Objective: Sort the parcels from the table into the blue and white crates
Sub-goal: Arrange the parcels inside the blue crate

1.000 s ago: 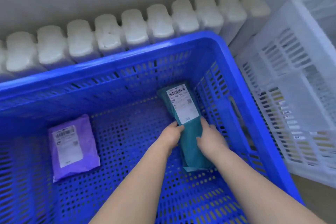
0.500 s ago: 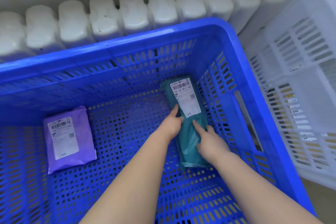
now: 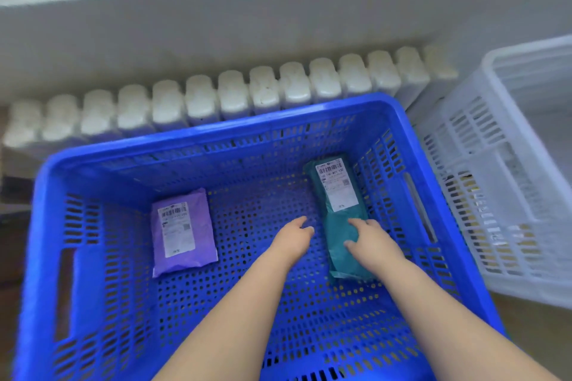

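A teal parcel (image 3: 339,213) with a white label lies flat on the floor of the blue crate (image 3: 216,136), near its right wall. To the left in the same crate rests a purple parcel (image 3: 182,230), label up. My left hand (image 3: 294,237) hovers just left of the teal parcel, fingers loose, holding nothing. My right hand (image 3: 370,240) is over the near end of the teal parcel with fingers spread; it may still touch the wrapper but does not grip it. The white crate (image 3: 495,164) stands to the right of the blue one.
A white ribbed radiator (image 3: 235,93) runs along the wall behind the blue crate, under a grey sill. The white crate leans against the blue crate's right side. Brown floor shows at the bottom right.
Both hands let go of the teal parcel and drew back toward me. The parcel now lies flat in the crate. The view has pulled up and back, showing more wall.
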`<state>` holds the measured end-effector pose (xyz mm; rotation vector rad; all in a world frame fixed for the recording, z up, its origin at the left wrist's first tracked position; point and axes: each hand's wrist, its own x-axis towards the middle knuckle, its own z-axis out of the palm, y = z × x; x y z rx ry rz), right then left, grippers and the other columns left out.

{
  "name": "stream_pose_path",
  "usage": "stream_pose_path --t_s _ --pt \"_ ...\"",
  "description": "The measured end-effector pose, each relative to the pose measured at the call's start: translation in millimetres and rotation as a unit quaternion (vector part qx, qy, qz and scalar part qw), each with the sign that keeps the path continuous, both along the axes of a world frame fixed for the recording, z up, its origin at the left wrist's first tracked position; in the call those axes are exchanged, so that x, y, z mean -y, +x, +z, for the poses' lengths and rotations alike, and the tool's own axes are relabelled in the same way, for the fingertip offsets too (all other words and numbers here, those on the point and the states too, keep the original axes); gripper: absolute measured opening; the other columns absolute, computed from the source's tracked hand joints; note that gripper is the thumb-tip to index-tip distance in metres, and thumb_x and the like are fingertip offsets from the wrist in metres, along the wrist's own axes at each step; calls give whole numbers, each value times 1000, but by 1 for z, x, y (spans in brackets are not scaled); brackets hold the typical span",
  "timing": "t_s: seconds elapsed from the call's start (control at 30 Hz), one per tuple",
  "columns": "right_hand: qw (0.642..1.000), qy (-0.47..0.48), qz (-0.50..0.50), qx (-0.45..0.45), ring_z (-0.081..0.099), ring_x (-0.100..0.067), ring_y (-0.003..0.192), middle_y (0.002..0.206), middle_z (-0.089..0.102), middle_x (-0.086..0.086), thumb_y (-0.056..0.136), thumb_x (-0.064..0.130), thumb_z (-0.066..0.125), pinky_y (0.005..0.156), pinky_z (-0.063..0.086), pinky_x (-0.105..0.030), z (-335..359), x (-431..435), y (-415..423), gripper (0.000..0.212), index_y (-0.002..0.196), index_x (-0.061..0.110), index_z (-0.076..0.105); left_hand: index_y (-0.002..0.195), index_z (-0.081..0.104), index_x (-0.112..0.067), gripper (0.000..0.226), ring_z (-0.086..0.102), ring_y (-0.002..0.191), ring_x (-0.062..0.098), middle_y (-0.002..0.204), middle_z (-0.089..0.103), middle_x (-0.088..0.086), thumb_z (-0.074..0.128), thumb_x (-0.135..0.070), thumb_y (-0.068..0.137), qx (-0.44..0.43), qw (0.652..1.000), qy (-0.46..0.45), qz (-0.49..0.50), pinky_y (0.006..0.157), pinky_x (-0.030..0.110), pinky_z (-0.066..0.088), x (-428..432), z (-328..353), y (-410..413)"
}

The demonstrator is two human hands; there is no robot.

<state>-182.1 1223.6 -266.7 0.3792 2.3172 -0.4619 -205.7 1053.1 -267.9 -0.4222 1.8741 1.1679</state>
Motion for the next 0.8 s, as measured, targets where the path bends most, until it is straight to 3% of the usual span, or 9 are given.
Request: stream_pose_path --t_s 0.03,0.1,0.17,0.23,0.37,0.5,0.63,0.7,0.8 --pt "1000 1 11 -4 46 -28 133 155 29 -9 97 28 54 105 42 -39 4 3 2 62 154 23 29 156 30 -19 51 36 62 -4 91 50 -17 41 -21 106 -8 1000 -3 -13 46 4 32 2 4 3" --pt "999 13 38 -8 44 -27 134 156 27 -8 96 29 56 105 43 -39 11 8 4 68 156 25 22 155 31 -23 52 43 64 -3 129 57 -6 41 -25 105 -34 999 -19 -34 54 10 38 10 14 5" --pt "999 26 47 -6 43 -27 135 158 23 -8 96 32 58 103 44 -39 9 9 5 73 157 25 17 155 30 -28 54 60 78 12 154 40 0 42 -29 103 -74 992 -61 -83 66 25 47 13 14 5" --pt "998 36 42 -5 43 -28 135 159 21 -8 95 36 60 102 45 -39 4 5 5 78 157 25 14 156 26 -30 55 63 105 25 159 32 0 40 -29 103 -121 977 -103 -142 77 32 50 12 9 3" --pt "998 50 43 9 44 -29 134 159 19 -10 94 44 60 99 48 -41 -20 -3 5 85 158 24 7 157 20 -29 57 40 138 26 164 19 -2 37 -22 103 -189 944 -157 -220 102 42 45 -8 -19 -14" --pt "994 76 80 22 37 -32 138 160 13 -13 90 53 61 102 45 -44 -53 -6 -6 96 158 24 0 158 16 -28 61 37 141 34 166 9 7 39 -18 103 -222 931 -171 -235 106 44 41 -41 -61 -45" --pt "989 107 85 49 17 -38 148 164 -12 -14 80 64 67 105 40 -50 -84 -3 -17 121 155 24 -18 159 9 -29 66 40 139 36 166 3 10 39 -15 103 -212 944 -157 -201 101 41 43 -66 -100 -71" --pt "988 119 91 43 13 -38 148 162 -18 -15 79 60 70 105 42 -50 -95 -3 -15 126 153 24 -24 159 11 -27 63 39 140 35 167 3 7 39 -17 103 -223 946 -126 -197 104 40 42 -74 -112 -78" --pt "984 139 111 4 24 -35 144 161 -16 -19 86 41 69 99 48 -42 -109 -10 -10 117 151 23 -28 159 15 -28 60 40 138 33 167 -1 0 39 -19 104 -234 936 -113 -238 105 40 43 -80 -131 -87"
